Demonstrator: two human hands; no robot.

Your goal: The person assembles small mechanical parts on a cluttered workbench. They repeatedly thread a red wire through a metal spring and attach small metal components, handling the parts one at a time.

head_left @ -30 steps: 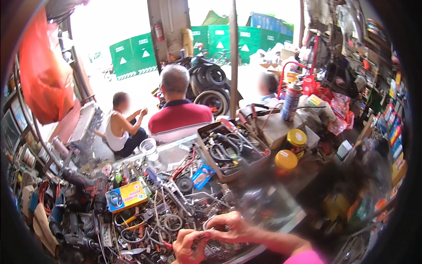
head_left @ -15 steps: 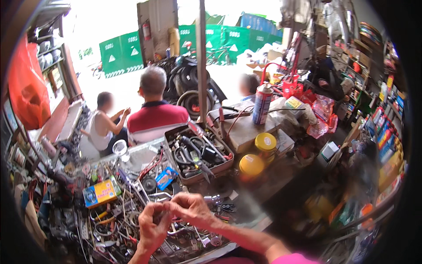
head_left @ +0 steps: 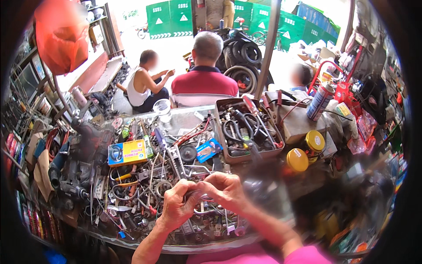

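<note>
Above the cluttered bench, my left hand [head_left: 179, 203] and my right hand [head_left: 227, 192] come together, thumbs and fingertips pinched closely. Something small and thin may lie between them, but my fingers hide it and I cannot make out what it is. Below and around the hands lies a jumble of small metal parts and hand tools [head_left: 158, 187]. A yellow and blue box [head_left: 127, 152] lies to the left of the hands. Beyond them, a blue card [head_left: 209, 150] rests beside a round black wheel-like part [head_left: 188, 152].
A metal tray [head_left: 233, 157] of tools stands beyond my right hand. Two yellow-lidded jars [head_left: 297, 159] and a spray can [head_left: 320, 101] stand farther right. A person in a red shirt [head_left: 205, 82] and a person in a white vest [head_left: 140, 86] sit past the bench.
The view has swung left, so the bench and people appear farther right and somewhat higher. My hands stay pinched together over the parts.
</note>
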